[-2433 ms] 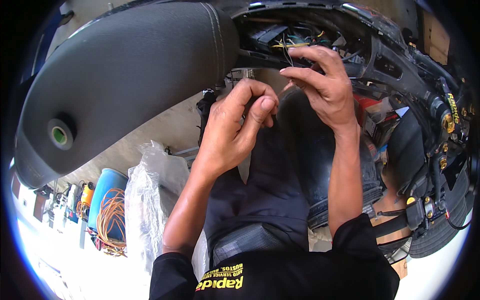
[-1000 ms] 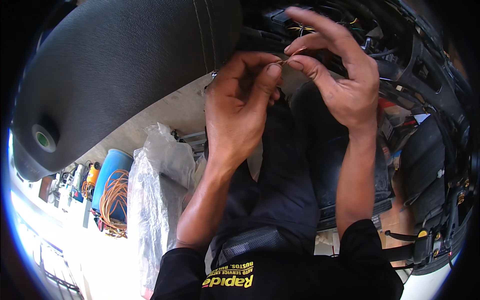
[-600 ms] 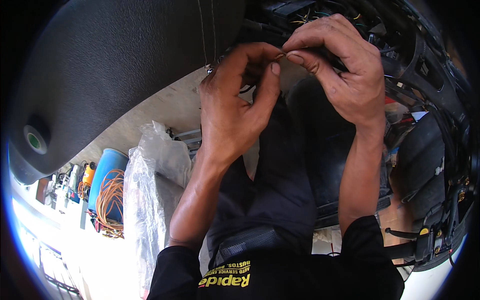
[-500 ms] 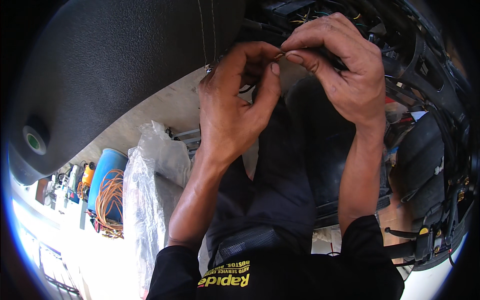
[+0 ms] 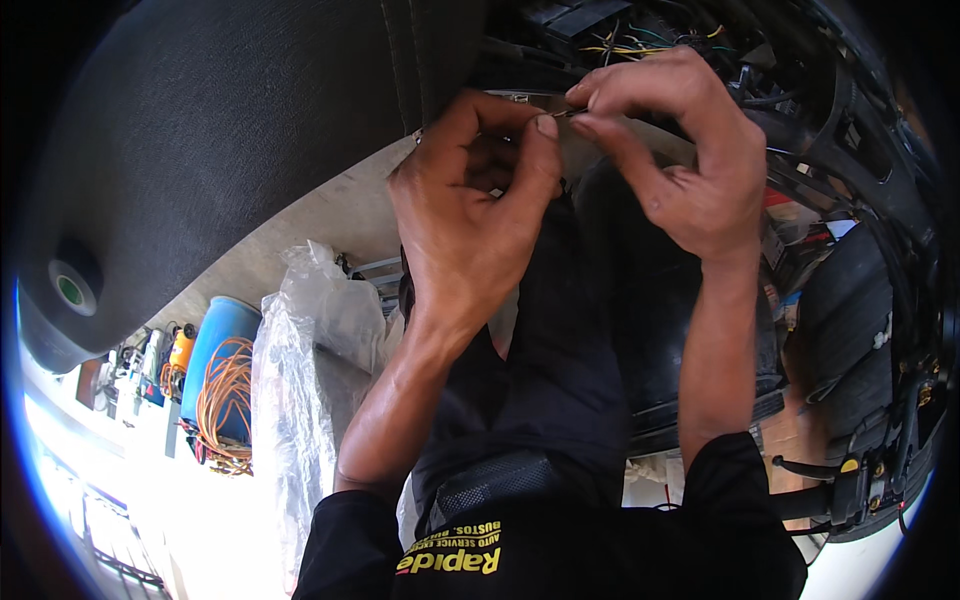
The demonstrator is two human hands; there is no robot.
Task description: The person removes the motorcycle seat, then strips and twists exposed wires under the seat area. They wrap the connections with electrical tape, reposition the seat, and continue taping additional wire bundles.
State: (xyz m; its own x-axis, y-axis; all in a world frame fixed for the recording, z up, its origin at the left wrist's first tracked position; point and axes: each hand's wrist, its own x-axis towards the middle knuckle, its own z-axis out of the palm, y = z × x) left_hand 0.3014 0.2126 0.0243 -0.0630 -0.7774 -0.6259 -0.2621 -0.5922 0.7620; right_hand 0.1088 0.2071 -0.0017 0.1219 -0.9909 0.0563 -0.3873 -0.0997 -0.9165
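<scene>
Both my hands meet high in the middle of the head view. My left hand pinches a short, thin wire between thumb and forefinger, its other fingers curled. My right hand grips the wire from the other side with thumb and fingertips. What the wire joins to is too small to make out. Just behind them lies an open vehicle body with yellow and green wiring. A black stitched seat fills the upper left, with a tape roll with a green core on it.
A clear plastic sheet hangs at lower left, beside a blue drum with coiled orange cable. Black frame parts and a handlebar lever line the right side. A rounded black part lies between my right forearm and my legs.
Since the earliest frame both hands have come together at the wire, my left hand rising. In the last half second my right hand's fingers have shifted slightly down and right.
</scene>
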